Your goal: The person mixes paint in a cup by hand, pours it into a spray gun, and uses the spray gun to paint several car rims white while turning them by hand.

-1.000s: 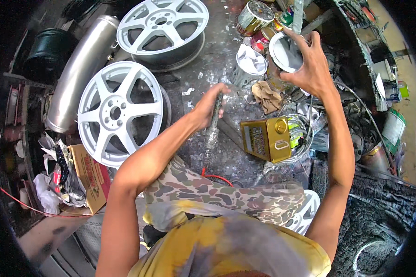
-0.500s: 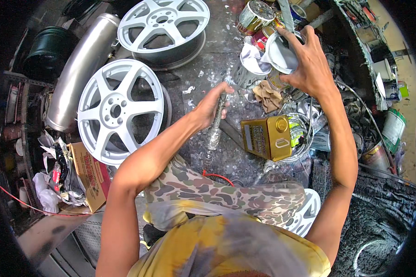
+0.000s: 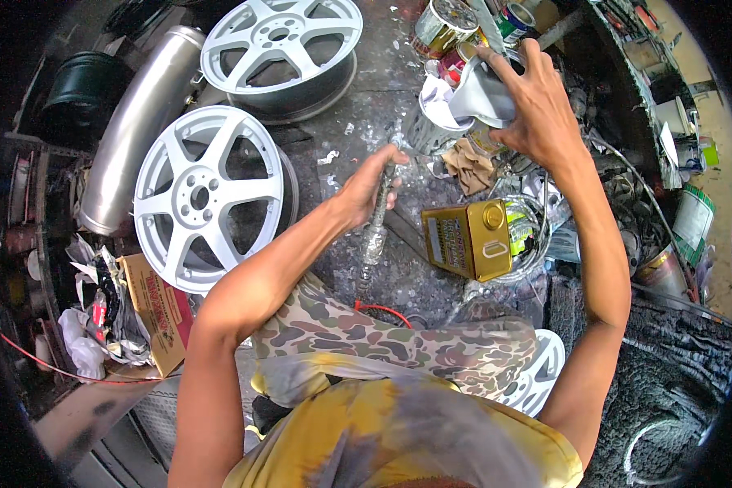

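My left hand (image 3: 368, 190) is closed round the paint-crusted handle of what looks like a spray gun (image 3: 372, 242); a red hose (image 3: 386, 311) runs near its lower end. At the upper right, my right hand (image 3: 542, 118) grips a grey-white paint cup (image 3: 481, 91) by its sides, thumb and fingers spread around it. The cup is tipped to the left, its lip over a paint-smeared can (image 3: 431, 134). White paper or lining (image 3: 436, 102) sticks up from that can's mouth. Whether anything flows from the cup cannot be made out.
Two white six-spoke wheels (image 3: 189, 259) stand at the left, beside a silver metal cylinder (image 3: 142, 130). A gold rectangular tin (image 3: 455, 244) sits below crumpled brown paper (image 3: 468, 167). Several paint cans (image 3: 446, 28) crowd the upper right; a cardboard box (image 3: 156, 313) lies at lower left.
My right hand has tipped the cup further left, bringing its lip down over the can. My left hand keeps its grip on the handle, almost unmoved.
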The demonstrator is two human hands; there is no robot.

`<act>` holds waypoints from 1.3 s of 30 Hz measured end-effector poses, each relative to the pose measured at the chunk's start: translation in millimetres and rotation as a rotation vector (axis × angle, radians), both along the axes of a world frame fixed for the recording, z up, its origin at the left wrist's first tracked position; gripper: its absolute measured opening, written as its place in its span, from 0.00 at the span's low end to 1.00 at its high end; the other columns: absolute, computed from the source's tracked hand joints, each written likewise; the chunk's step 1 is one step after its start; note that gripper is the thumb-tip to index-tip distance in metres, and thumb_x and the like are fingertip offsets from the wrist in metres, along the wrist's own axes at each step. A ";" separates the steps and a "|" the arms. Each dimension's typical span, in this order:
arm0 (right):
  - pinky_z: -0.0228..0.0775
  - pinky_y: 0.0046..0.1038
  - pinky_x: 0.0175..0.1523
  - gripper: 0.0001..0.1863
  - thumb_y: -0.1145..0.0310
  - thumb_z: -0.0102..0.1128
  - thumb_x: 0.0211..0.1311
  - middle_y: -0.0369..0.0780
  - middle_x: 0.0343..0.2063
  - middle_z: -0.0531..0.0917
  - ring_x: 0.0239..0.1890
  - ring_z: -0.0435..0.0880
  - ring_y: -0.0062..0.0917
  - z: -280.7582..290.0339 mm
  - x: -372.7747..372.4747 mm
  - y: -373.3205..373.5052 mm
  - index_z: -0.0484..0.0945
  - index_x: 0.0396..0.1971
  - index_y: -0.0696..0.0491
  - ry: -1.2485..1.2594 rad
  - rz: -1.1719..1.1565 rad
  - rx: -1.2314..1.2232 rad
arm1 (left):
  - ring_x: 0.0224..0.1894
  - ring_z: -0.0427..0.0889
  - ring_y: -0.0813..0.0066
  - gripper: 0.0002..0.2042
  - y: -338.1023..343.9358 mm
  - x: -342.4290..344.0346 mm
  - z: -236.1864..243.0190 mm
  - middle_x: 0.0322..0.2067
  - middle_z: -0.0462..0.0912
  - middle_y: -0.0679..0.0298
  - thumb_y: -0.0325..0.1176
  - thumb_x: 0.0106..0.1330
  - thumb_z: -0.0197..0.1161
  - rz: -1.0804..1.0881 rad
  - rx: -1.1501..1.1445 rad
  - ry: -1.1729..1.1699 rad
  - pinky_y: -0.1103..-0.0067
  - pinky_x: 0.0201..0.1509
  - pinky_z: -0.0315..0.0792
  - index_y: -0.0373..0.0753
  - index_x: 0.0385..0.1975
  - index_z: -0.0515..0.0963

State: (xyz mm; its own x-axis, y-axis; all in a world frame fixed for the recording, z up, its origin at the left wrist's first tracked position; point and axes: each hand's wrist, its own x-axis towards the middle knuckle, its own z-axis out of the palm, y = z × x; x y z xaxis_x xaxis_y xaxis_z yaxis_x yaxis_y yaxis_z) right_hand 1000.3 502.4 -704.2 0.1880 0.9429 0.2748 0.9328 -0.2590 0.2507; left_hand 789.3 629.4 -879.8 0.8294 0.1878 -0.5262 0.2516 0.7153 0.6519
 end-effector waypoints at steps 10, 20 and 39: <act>0.74 0.44 0.62 0.60 0.73 0.87 0.24 0.48 0.63 0.69 0.61 0.73 0.47 -5.1 -0.3 1.1 0.71 0.70 0.42 -0.081 0.004 -0.029 | 0.25 0.68 0.77 0.22 -4.1 1.5 0.1 0.33 0.73 0.66 0.51 0.60 0.67 0.011 0.032 -0.001 0.77 0.30 0.65 0.47 0.50 0.75; 0.71 0.44 0.68 0.61 0.71 0.86 0.26 0.51 0.54 0.71 0.60 0.74 0.52 -5.7 10.5 -8.0 0.69 0.72 0.39 0.319 -0.029 0.064 | 0.27 0.68 0.80 0.23 -4.0 2.1 -7.1 0.31 0.71 0.70 0.54 0.61 0.66 -0.017 0.086 -0.020 0.81 0.26 0.62 0.46 0.48 0.74; 0.69 0.42 0.66 0.40 0.59 0.75 0.56 0.51 0.57 0.79 0.60 0.78 0.43 -366.2 121.3 46.8 0.71 0.69 0.54 0.775 -0.068 0.263 | 0.45 0.69 0.80 0.31 -3.3 -16.9 25.8 0.49 0.73 0.68 0.50 0.57 0.69 0.256 0.014 -0.031 0.78 0.33 0.65 0.43 0.59 0.71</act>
